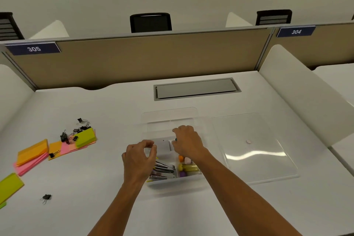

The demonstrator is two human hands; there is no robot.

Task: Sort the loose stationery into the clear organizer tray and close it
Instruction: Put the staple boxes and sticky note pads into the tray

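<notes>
The clear organizer tray [168, 116] stands open in the middle of the white desk. Its near compartments hold staplers [164, 168] and coloured erasers [188, 166]. My right hand [188, 142] is over the tray's middle, fingers closed on a small item with a green tip that is mostly hidden. My left hand [138, 157] hovers at the tray's left edge, fingers curled and apart, nothing seen in it. The clear lid [252, 145] lies flat to the right of the tray. Sticky note pads [32, 152] and black binder clips [76, 132] lie loose at the left.
One binder clip [46, 197] lies alone near the front left, beside a green pad [9, 186]. A grey cable hatch [196, 88] is set in the desk behind the tray. Beige and white partitions close off the desk at the back and sides.
</notes>
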